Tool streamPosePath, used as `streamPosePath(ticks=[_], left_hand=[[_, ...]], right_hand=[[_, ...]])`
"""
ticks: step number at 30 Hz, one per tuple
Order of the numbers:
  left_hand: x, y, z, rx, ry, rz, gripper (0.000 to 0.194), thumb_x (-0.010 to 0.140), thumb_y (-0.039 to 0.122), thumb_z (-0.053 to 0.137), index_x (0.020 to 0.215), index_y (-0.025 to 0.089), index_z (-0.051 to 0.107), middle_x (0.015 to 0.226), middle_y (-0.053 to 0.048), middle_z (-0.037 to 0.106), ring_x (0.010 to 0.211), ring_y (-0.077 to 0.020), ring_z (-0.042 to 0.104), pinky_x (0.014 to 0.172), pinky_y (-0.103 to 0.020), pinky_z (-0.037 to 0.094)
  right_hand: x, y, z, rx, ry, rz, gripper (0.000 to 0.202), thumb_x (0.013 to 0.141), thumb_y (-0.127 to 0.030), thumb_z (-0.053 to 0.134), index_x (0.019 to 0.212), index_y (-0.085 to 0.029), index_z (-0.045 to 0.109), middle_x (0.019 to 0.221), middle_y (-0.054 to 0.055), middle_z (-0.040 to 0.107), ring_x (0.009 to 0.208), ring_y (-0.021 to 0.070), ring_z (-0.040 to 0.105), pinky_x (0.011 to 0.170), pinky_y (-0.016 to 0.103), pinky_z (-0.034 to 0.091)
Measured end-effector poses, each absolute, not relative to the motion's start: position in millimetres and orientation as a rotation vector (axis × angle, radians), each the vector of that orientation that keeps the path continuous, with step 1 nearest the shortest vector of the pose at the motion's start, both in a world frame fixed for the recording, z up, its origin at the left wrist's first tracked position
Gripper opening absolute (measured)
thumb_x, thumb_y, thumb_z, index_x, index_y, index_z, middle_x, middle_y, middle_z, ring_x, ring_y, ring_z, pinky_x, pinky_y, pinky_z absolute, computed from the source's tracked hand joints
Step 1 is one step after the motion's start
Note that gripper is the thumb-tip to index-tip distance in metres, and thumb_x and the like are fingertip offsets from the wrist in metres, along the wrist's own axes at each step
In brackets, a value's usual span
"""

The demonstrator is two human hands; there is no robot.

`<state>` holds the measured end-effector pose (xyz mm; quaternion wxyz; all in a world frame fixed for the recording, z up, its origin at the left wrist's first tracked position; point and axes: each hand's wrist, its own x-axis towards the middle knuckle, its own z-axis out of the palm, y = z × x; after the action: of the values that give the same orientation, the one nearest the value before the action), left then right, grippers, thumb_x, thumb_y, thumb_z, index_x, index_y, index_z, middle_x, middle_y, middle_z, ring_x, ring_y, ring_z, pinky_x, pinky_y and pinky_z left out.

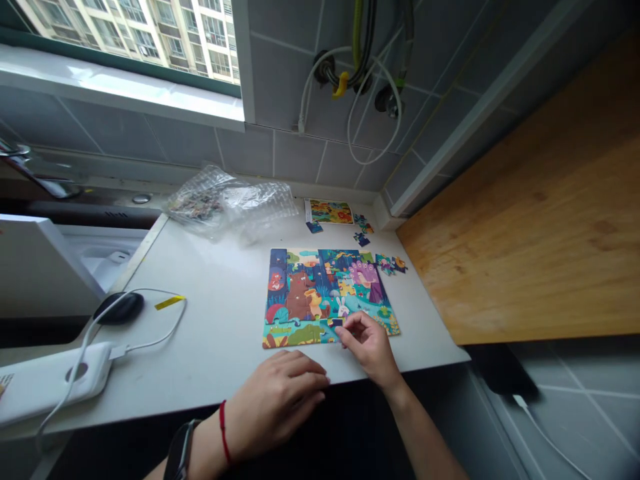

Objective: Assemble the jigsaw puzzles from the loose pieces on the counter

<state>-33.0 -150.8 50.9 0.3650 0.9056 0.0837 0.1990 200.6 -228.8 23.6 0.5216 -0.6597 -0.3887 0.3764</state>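
A colourful jigsaw puzzle (303, 293) with a bear, a rabbit and a peacock lies on the white counter, largely assembled. My right hand (367, 343) is over its front edge, thumb and forefinger pinching a small dark puzzle piece (336, 323) at the lower middle. Fingertips hide part of that piece and the spot beneath. At the counter's front edge rests my left hand (287, 390), palm down, fingers loosely stretched and holding nothing. Loose pieces (386, 264) lie against the puzzle's right side. Behind it are more loose pieces (362, 238) and a small picture card (330, 211).
Crumpled clear plastic packaging (225, 200) lies at the back of the counter (215, 300). To the left are a white power strip (55, 380) with a cable and a black mouse-like object (120, 308). A wooden panel (540, 220) bounds the right side.
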Motion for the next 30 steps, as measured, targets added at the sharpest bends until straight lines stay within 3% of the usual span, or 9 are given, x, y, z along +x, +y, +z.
streamPosePath(ticks=[5,10,13,16,23,30], left_hand=[[-50,-142,28,2.392,0.485,0.804,0.019,0.107,0.016,0.057,0.120,0.023,0.069,0.115,-0.007,0.077,0.108,-0.0218,0.070,0.093,-0.035,0.059],[-38,-130,17,2.594,0.496,0.815,0.019,0.104,0.019,0.062,0.121,0.024,0.070,0.123,-0.007,0.075,0.120,-0.0285,0.066,0.098,-0.045,0.059],[-26,-125,13,2.648,0.503,0.811,0.023,0.101,0.022,0.068,0.123,0.026,0.070,0.130,-0.009,0.073,0.127,-0.0327,0.063,0.102,-0.051,0.059],[-14,-124,11,2.660,0.523,0.812,0.030,0.097,0.025,0.073,0.127,0.025,0.069,0.134,-0.010,0.070,0.131,-0.0350,0.060,0.104,-0.054,0.058],[2,-125,6,2.655,0.497,0.779,0.044,0.098,0.025,0.074,0.140,0.022,0.062,0.133,-0.011,0.072,0.132,-0.0340,0.060,0.105,-0.051,0.056],[15,-125,11,2.634,0.452,0.856,0.025,0.103,0.026,0.068,0.128,0.021,0.069,0.111,-0.007,0.079,0.112,-0.0284,0.067,0.092,-0.042,0.053]], right_hand=[[193,-227,24,-1.632,-0.933,0.835,0.039,0.085,-0.055,0.081,0.078,-0.021,0.065,0.066,0.001,0.065,0.054,0.0147,0.060,0.053,0.027,0.049],[190,-233,23,-1.720,-0.917,0.822,0.036,0.084,-0.055,0.080,0.092,-0.019,0.076,0.068,0.004,0.072,0.058,0.0195,0.068,0.053,0.029,0.055],[187,-239,23,-1.701,-0.832,0.869,0.042,0.081,-0.060,0.082,0.091,-0.020,0.073,0.066,0.003,0.071,0.060,0.0222,0.072,0.045,0.027,0.054],[183,-244,23,-1.601,-0.730,0.909,0.047,0.075,-0.063,0.088,0.081,-0.021,0.065,0.071,0.003,0.072,0.066,0.0229,0.077,0.054,0.029,0.062],[185,-248,20,-1.490,-0.611,0.951,0.052,0.072,-0.058,0.093,0.082,-0.021,0.059,0.076,0.000,0.072,0.066,0.0191,0.078,0.061,0.028,0.065],[190,-249,18,-1.419,-0.576,0.985,0.044,0.079,-0.053,0.090,0.082,-0.020,0.061,0.073,0.001,0.073,0.064,0.0174,0.078,0.059,0.024,0.065]])
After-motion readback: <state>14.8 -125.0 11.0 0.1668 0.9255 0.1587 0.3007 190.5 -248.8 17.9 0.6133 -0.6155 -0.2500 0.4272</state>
